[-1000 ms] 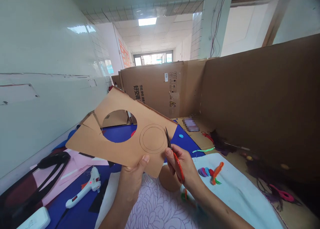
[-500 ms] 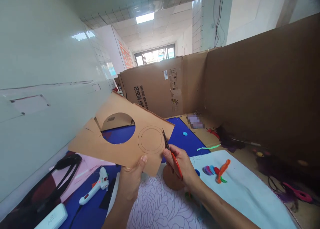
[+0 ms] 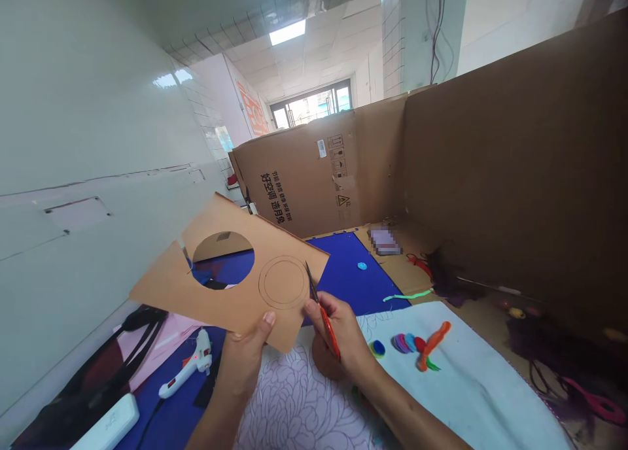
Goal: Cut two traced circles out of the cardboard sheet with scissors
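My left hand (image 3: 245,352) grips the lower edge of a brown cardboard sheet (image 3: 240,309), thumb on its face. The sheet is held up and tilted; it has a large round hole and, right of that, two drawn circles, one inside the other. In my right hand (image 3: 338,326) is a pair of red-handled scissors (image 3: 328,329), its dark blades pointing up at the sheet's right side, by the outer circle. The blades look nearly closed. Below my right hand, a brown round piece (image 3: 326,362) is partly hidden by it.
A white hot glue gun (image 3: 186,368) and a white power bank-like block (image 3: 110,424) lie at left. On the white cloth (image 3: 471,365) are coloured felt discs (image 3: 405,342) and an orange twisted strip (image 3: 435,345). Tall cardboard walls (image 3: 314,175) stand behind and at right.
Both hands, with the cardboard sheet and the scissors, have shifted slightly left and down in view. The scissors stay at the sheet's right side, and the view has turned a little.
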`<state>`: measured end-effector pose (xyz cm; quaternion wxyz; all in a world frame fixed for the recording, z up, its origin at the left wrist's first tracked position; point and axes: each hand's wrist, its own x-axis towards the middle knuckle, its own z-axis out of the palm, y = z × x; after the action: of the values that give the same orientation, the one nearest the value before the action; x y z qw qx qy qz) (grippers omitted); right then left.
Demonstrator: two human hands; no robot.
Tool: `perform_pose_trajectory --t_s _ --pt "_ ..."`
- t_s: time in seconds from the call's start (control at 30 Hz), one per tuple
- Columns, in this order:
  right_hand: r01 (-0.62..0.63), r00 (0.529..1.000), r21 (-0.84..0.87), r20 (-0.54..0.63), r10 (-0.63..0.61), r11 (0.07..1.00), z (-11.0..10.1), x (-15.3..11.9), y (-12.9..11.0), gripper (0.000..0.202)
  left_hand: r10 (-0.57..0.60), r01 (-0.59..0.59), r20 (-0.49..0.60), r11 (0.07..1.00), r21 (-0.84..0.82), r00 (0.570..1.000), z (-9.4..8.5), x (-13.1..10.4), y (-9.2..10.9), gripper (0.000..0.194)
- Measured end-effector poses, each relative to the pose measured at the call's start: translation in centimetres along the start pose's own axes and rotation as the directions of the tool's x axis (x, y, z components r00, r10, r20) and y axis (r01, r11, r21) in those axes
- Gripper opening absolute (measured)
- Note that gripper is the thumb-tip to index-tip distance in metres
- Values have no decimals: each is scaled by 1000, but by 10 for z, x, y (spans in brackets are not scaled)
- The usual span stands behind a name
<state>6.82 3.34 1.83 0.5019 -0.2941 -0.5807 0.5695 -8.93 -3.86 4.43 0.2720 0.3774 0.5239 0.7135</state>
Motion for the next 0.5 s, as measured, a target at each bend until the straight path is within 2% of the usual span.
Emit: perform_pose_trajectory --t_s 0.1,0.3,0.5 --pt "25 1000 13 9 -25 1000 0 2 3 53 -16 17 58 1000 -16 998 -3 1 -2 78" --pt "55 998 -5 12 -55 998 -1 4 13 50 -40 43 57 998 -38 998 -6 4 -4 83" --pt "-30 998 -14 57 31 999 -7 2 4 46 10 -8 88 1000 -29 996 -7 6 -4 74"
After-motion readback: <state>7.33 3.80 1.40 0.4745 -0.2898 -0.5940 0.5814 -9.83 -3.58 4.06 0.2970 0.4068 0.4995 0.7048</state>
